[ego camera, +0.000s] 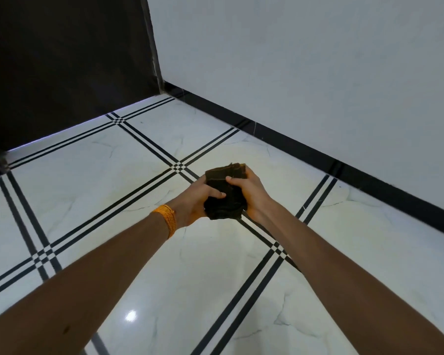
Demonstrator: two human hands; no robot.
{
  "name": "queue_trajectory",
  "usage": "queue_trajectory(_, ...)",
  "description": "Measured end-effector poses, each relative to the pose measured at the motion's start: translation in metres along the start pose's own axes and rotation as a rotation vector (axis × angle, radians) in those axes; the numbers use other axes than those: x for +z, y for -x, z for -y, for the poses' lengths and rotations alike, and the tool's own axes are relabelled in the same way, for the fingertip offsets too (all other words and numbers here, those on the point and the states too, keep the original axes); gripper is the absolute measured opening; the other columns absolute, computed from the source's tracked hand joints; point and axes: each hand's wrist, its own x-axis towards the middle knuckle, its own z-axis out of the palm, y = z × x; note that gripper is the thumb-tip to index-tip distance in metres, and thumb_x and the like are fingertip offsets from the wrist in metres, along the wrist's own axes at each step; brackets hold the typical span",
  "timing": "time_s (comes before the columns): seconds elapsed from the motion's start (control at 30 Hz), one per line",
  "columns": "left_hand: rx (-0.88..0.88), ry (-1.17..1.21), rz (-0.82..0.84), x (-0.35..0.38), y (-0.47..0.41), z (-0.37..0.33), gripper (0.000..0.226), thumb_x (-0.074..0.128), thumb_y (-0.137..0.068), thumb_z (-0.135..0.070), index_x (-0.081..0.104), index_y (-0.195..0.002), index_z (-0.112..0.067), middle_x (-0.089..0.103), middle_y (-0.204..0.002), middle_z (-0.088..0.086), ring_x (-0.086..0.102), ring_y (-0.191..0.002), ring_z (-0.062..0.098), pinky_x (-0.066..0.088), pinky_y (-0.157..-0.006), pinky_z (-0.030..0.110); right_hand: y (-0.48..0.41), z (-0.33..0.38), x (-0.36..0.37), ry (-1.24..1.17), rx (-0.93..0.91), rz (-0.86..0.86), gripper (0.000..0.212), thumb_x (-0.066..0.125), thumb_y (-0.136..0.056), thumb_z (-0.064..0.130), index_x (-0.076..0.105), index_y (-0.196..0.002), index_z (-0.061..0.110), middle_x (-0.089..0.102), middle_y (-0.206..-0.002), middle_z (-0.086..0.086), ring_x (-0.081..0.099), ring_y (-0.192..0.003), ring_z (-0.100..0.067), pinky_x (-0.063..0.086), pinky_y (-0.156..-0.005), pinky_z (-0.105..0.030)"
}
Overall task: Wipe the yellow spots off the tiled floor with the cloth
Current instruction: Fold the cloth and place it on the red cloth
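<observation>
White marble-look floor tiles (pixel 108 180) with triple black stripes crossing between them fill the lower and middle parts of the frame. A dark panel (pixel 62 60) stands in the upper left. A plain white wall (pixel 318 73) takes up the upper right, and a black skirting (pixel 318 160) runs along its foot. A small bright glint of light (pixel 130 315) sits on the tile near the bottom, left of centre.

Two bare forearms reach in from the lower corners and meet at the centre of the frame. There both hands hold the cloth (pixel 222 176), a dark, folded and partly bunched piece. The left grip (pixel 195 201) is curled round the cloth's left side, its thumb lying across the front. The right grip (pixel 248 190) is clamped on the right side, thumb on top and fingers wrapped behind the upper edge. A loose end of the cloth hangs below the two hands. An orange thread band (pixel 166 219) circles the left wrist.

Just beyond the cloth, towards the skirting, the tile carries a faint yellowish cast (pixel 244 153). I cannot tell whether this is a stain or only the light.
</observation>
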Motion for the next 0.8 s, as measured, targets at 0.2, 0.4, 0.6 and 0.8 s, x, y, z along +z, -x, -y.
queue_trajectory(0.2,-0.019,-0.013,-0.096,0.047,0.078,-0.102,0.048,0.06,-0.092,-0.002,0.054,-0.132,-0.027,0.064,-0.124,0.012,0.065,-0.111,0.032,0.06,-0.084,0.05,0.067,0.117,0.011,0.039,-0.029,-0.035,0.047,0.055,-0.099,0.0,0.054,-0.139,0.024,0.069,-0.125,-0.009,0.069,-0.112,-0.026,0.061,-0.09,-0.04)
queue_trajectory(0.4,-0.154,-0.197,-0.128,0.092,0.186,-0.216,0.03,0.051,-0.1,-0.044,0.059,-0.117,-0.021,0.066,-0.112,0.011,0.069,-0.098,0.028,0.062,-0.076,0.042,0.171,0.236,0.041,0.014,-0.005,-0.103,0.045,0.056,-0.099,0.0,0.06,-0.127,0.035,0.068,-0.128,-0.009,0.068,-0.114,-0.029,0.058,-0.095,-0.049)
queue_trajectory(0.6,0.038,-0.598,-0.226,0.129,0.303,-0.32,0.05,0.037,-0.095,-0.065,0.063,-0.11,-0.025,0.072,-0.098,0.004,0.069,-0.092,0.021,0.057,-0.087,0.048,0.306,0.371,0.056,-0.111,0.131,-0.182,0.044,0.056,-0.099,0.001,0.058,-0.133,0.03,0.072,-0.121,-0.011,0.073,-0.104,-0.03,0.062,-0.08,-0.047)
queue_trajectory(0.8,0.43,-1.119,-0.282,0.188,0.386,-0.374,0.046,0.047,-0.101,-0.038,0.05,-0.139,-0.012,0.063,-0.127,0.012,0.057,-0.117,0.028,0.049,-0.095,0.041,0.427,0.45,0.059,-0.193,0.18,-0.261,0.047,0.066,-0.093,-0.001,0.059,-0.132,0.026,0.072,-0.121,-0.012,0.074,-0.1,-0.029,0.062,-0.07,-0.039)
